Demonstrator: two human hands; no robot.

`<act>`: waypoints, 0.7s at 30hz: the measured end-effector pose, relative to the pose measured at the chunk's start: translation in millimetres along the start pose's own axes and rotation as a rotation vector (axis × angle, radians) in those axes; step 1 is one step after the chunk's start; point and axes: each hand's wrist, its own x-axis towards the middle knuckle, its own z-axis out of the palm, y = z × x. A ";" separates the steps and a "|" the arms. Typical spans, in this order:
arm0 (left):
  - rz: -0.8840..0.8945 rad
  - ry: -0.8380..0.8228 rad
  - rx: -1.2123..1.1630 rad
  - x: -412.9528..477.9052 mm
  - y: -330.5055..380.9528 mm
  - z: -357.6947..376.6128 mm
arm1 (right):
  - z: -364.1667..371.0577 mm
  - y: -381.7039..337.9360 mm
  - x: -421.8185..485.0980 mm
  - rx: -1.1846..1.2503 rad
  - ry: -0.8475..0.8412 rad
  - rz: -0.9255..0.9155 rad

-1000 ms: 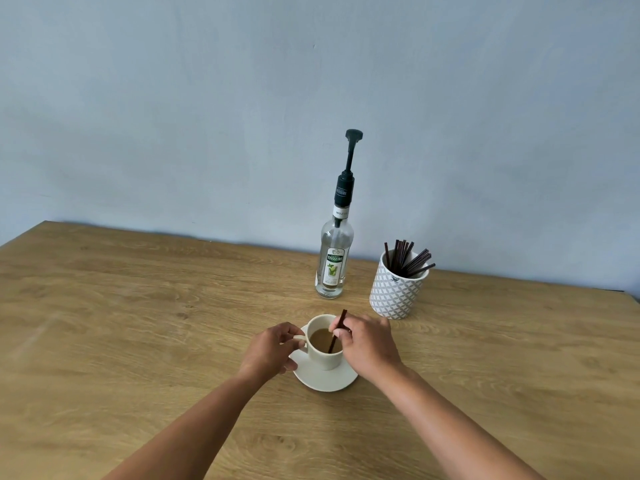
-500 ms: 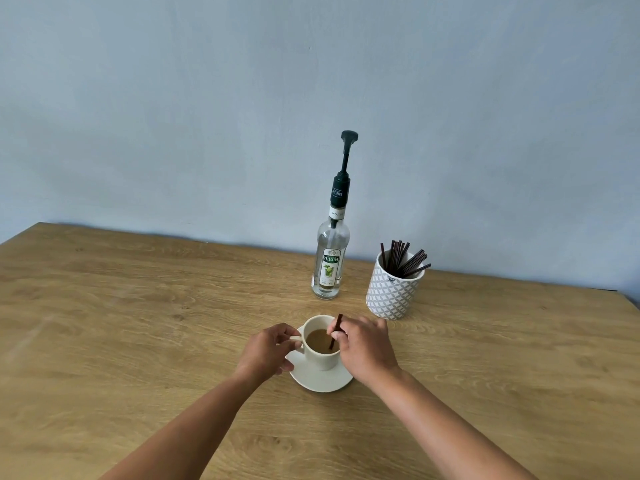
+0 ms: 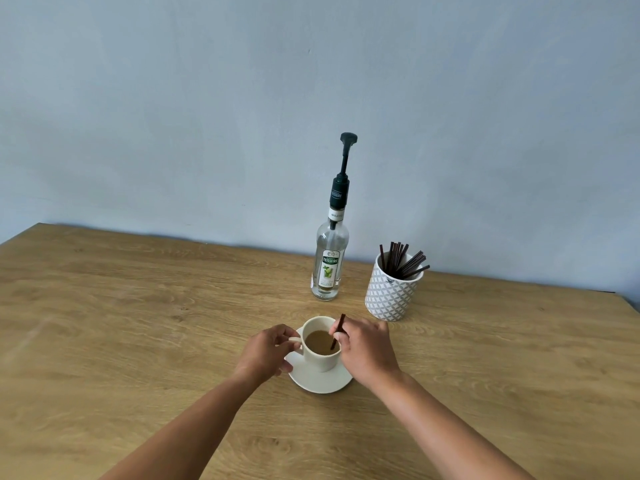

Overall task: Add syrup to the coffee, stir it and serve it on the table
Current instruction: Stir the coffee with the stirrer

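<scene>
White cup (image 3: pixel 320 362), brown coffee (image 3: pixel 318 342) (holder (image 3: pixel 391 296) grey-and-white diamond-patterned).

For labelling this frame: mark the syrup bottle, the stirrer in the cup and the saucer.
syrup bottle (image 3: pixel 328 268), head view, on its front label.
stirrer (image 3: pixel 340 323), head view, on its free top end.
saucer (image 3: pixel 322 384), head view, on the bare near rim.

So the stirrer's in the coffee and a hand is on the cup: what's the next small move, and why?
Probably sweep the stirrer round through the coffee for a few turns. The right hand pinches it with its lower end dipped in the drink, and the left hand holds the cup by the handle, steadying it on the saucer. The syrup bottle stands apart behind, untouched.
</scene>
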 end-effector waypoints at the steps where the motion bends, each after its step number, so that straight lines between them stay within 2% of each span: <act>1: 0.001 -0.001 0.005 -0.4 0.2 -0.4 | 0.7 -1.0 0.3 0.018 -0.005 0.000; 7: 0.004 -0.001 0.012 -3.5 3.1 -0.8 | 8.8 -7.2 2.1 0.105 -0.010 0.014; 15: 0.028 0.005 0.038 -7.0 5.7 1.1 | 3.7 1.2 3.3 -0.019 -0.009 0.026; 21: 0.041 0.021 0.013 -7.9 1.8 -0.8 | 8.1 -7.2 3.8 0.080 -0.035 0.035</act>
